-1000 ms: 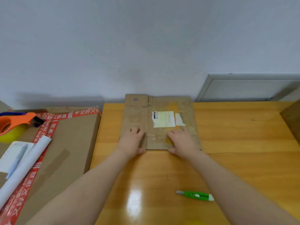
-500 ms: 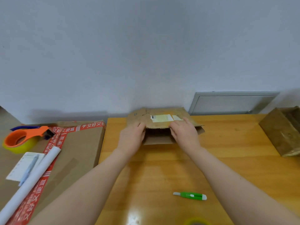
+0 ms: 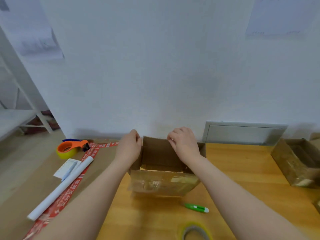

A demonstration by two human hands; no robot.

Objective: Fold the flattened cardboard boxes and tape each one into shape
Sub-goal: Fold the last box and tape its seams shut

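While the cardboard box (image 3: 162, 184) is standing opened up on the surface (image 3: 242, 170): both hands are working at its far wall; its near wall is facing the person, glossy with old tape
Left hand (image 3: 129, 148): is pinching the far wall's upper left corner; fingers are curling tight round the cardboard edge
Right hand (image 3: 184, 144): is gripping the same wall's top edge further right; fingers are hooking over it, thumb hidden
Step in hand: seemingly squaring the walls into a rectangle before any flap is folded
Doing it well: pulling the far wall evenly with both hands; pressing each corner crease sharp; keeping the base flat so the box is not skewing; worn cardboard is likely to be springing back
Bottom flaps: cannot tell whether they are closing the base; only a pale strip is showing inside
Tape: a roll (image 3: 195, 231) is lying at the near edge; an orange dispenser (image 3: 71, 148) is resting well apart to the left
Green cutter (image 3: 196, 207): is lying near the box's front right corner
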